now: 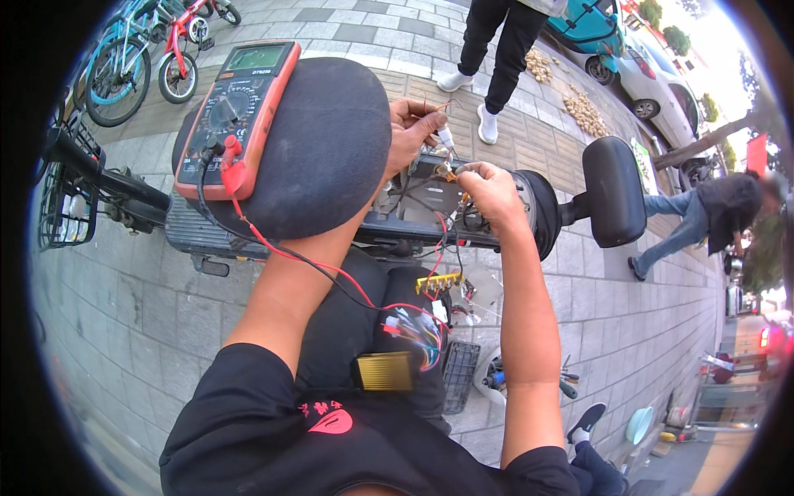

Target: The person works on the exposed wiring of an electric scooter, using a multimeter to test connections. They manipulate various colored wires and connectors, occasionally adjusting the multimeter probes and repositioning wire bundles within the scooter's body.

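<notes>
Over the open frame of an electric scooter (413, 202), my left hand (407, 132) pinches thin wires (447, 107) with bare-looking ends, and a white connector (447, 136) hangs just beside its fingertips. My right hand (495, 194) is closed at the fingertips on a small wire lead (452, 174) with an orange-brown end. Loose red and black wires run below it through the frame. A red-cased multimeter (240, 116) lies on the dark scooter seat (331, 149), its red and black test leads (331, 269) draped over my left forearm toward my lap.
On my legs lie a gold finned controller box (385, 371), a coloured wire bundle (416, 331) and a yellow terminal strip (438, 283). A black plastic grate (460, 376) and tools (568, 384) are on the paving. The backrest (614, 192) sticks out right; a person (496, 50) stands beyond the scooter.
</notes>
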`<state>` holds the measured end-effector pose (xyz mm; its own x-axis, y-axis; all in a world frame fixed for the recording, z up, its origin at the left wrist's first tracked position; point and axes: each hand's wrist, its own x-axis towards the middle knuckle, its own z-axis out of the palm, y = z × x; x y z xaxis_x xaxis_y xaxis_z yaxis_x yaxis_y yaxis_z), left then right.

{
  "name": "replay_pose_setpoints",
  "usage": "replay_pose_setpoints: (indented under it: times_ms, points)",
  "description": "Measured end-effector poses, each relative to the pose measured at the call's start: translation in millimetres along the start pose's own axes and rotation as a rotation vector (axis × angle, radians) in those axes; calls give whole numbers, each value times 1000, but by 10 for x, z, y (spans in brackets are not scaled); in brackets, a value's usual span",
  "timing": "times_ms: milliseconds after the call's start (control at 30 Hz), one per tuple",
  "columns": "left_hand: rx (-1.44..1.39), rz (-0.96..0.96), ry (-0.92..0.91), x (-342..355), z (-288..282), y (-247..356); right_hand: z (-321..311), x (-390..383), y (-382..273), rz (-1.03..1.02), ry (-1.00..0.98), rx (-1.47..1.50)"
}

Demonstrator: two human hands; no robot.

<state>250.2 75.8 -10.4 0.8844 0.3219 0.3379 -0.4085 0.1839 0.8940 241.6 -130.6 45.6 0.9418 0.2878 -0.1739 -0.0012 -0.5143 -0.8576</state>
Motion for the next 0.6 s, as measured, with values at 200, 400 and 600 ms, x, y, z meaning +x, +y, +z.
replay_pose_setpoints:
  times_ms: [200, 400, 600]
  points:
    - [-2, -33, 20, -17, 20, 37, 13, -59, -79, 33, -133, 60]
    - [-45, -13, 5, -11, 25, 33, 34, -83, -111, 13, -168, 42]
    - [-56, -43, 22, -21, 23, 76, 42, -97, -195, -21, -223, 21]
